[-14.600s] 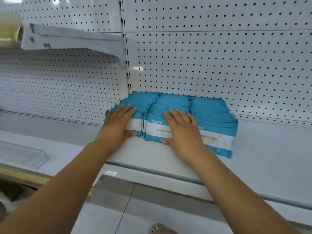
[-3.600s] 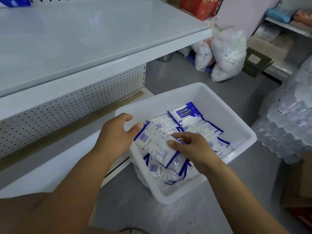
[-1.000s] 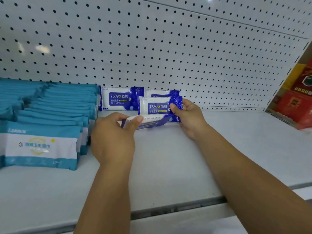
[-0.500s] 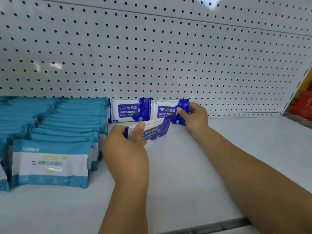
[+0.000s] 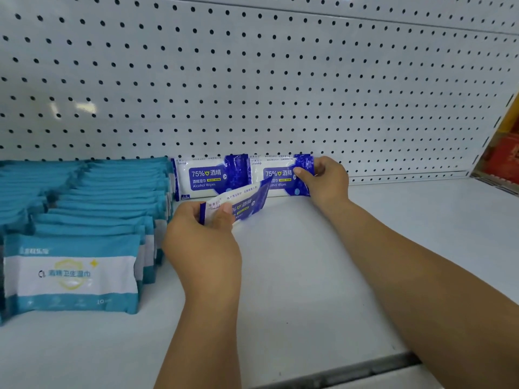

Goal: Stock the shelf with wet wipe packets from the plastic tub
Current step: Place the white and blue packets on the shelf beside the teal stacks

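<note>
1. The left hand [image 5: 205, 242] pinches a blue-and-white tilted packet [image 5: 244, 204] of alcohol wipes by its left end. The thumb lies on top and the fingers curl underneath.
2. That packet hangs just above the white shelf [image 5: 309, 276], its far end raised, in front of two others standing at the back.
3. The right hand [image 5: 325, 181] grips the right end of the held upright packet [image 5: 278, 175], thumb across its printed face and fingers curled behind.
4. This packet stands on its long edge against the pegboard back panel [image 5: 252, 80].
5. Just to its left, touching it, the free upright packet [image 5: 207, 176] also stands against the panel.
6. Left of these, rows of teal wet wipe packets [image 5: 92, 203] stand one behind another from the shelf front back to the panel. The nearest row sits just beside the free upright packet.
7. Far right, past the shelf end, red boxes [image 5: 502, 158] show blurred.
</note>
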The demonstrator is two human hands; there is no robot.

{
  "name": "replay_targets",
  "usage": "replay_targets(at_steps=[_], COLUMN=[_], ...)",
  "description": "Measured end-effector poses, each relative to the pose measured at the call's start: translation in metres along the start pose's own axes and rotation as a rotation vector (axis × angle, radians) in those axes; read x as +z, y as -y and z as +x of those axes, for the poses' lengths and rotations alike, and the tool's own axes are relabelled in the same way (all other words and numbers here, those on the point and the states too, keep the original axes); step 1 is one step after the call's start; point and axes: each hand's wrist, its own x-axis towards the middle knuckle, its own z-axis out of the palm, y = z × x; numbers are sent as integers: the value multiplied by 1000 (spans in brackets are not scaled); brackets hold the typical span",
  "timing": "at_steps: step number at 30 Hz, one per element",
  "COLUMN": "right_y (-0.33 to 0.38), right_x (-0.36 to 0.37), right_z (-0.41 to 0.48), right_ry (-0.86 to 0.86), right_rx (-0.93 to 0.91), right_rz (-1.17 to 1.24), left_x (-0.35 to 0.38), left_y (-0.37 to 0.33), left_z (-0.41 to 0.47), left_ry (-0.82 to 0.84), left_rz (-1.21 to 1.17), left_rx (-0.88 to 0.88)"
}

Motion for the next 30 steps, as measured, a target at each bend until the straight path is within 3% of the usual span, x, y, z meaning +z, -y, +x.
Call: replay_targets(at_steps=[5,8,13,16,22,27,30], right_y=[6,30,65,69,56,51,60], right_x=[-5,-21,-38,-34,-16,8,22], right_z=[0,-11,-44,-52,-53,-50,-49], right_ry=[-105,-134,594,772,547,400,396], right_rx=[83,-7,-31,-28,-38,-55,-110], right_rz=[-49,98,340,364,350,259,157], left_x=[-2,-3,-2,-3,-8,-29,-36], left_y=[-7,-12,-15,-16,-17,-23,-22], left_z=[-4,-7,-8,-9,-9,-27,-27], left_ry=[0,17,29,36,91,342,428], left_rz=[-147,-200,-200,-159,215,830,947], left_rx=[-92,-143,-158,-139,-89,-10,4])
